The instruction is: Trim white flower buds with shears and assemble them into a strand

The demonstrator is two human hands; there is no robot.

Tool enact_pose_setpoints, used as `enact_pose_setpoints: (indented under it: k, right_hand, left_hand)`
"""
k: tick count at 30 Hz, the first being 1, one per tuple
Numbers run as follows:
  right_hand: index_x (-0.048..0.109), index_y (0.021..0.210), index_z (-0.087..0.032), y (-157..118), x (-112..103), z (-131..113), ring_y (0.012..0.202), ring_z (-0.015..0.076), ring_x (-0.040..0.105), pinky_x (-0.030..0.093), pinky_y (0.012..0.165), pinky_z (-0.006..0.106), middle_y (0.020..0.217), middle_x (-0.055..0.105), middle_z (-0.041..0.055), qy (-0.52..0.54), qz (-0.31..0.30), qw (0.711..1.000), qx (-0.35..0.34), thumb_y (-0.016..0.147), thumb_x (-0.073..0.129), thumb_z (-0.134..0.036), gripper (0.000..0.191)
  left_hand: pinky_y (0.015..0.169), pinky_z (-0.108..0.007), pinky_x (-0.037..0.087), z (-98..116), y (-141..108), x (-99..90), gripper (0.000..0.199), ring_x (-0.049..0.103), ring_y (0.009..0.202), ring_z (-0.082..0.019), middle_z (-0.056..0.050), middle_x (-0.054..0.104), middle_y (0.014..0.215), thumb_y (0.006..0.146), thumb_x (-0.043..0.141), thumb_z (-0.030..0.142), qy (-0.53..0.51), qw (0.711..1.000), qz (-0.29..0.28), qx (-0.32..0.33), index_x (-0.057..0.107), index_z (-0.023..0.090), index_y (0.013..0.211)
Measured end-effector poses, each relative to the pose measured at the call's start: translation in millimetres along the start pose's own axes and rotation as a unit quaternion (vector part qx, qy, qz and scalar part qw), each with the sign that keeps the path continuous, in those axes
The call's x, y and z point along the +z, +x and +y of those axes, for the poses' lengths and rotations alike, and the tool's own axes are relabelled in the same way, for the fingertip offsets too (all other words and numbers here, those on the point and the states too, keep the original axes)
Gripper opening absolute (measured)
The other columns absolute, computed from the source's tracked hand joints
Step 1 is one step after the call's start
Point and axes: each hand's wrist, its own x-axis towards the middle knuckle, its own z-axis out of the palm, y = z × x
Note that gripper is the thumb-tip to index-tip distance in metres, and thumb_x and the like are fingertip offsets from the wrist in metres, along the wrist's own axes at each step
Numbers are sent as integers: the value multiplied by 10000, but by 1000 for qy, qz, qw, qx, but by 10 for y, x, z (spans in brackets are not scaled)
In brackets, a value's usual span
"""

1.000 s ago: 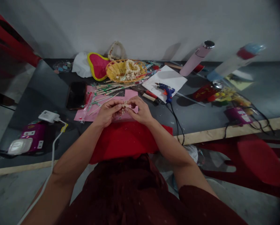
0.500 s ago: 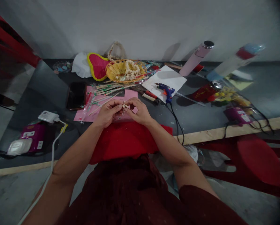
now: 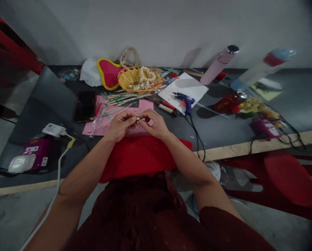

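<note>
My left hand (image 3: 123, 124) and my right hand (image 3: 155, 123) meet above the pink paper (image 3: 145, 104) at the table's front. Both have thumb and fingers pinched on a small cream-coloured beaded piece (image 3: 138, 119), partly hidden by the fingertips. Under my wrists lies a red cloth (image 3: 142, 157). Thin sticks with green marks (image 3: 119, 99) and a clear plastic packet (image 3: 97, 118) lie beside my left hand. Beyond my hands, a yellow wicker basket (image 3: 124, 82) holds strings of cream-coloured pieces (image 3: 147, 78).
A blue glue gun (image 3: 186, 101) rests on a white sheet (image 3: 195, 85), its cord hanging over the table edge. Pliers (image 3: 168, 107), a phone (image 3: 85, 107), a pink flask (image 3: 218, 66), a red can (image 3: 230, 101) and purple power strips (image 3: 37, 151) stand or lie around.
The cream-coloured piece has turned slightly between my fingertips, and less of it shows. My hands stay in nearly the same place.
</note>
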Motion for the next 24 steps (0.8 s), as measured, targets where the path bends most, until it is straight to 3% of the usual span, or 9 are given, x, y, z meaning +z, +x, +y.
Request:
enact_pose_setpoints:
  k: [11,16,24]
  right_hand:
    - [573,988,-210,-10,-48,-3,745,127,524,465,646,273,864,596,32,-23,-5,1000,19,893,543,-369,188]
    - [580,957,-206,-21,-39,24,730,126,525,462,639,268,844,591,26,-21,1,999,29,893,549,-363,172]
    - [599,925,-200,-34,-4,65,736,120,545,457,638,257,831,604,26,-13,2,1000,10,898,534,-275,103]
  left_hand:
    - [612,-208,478,40,0,33,290,596,605,-76,2,661,692,641,811,327,0,1000,15,-7,680,141,821]
    - [603,-206,482,31,4,34,296,600,613,-78,-4,673,735,629,816,318,-17,999,29,-12,691,145,834]
    - [528,-188,460,-11,6,-19,271,580,551,-83,-1,648,646,653,801,358,7,999,22,-25,666,156,773]
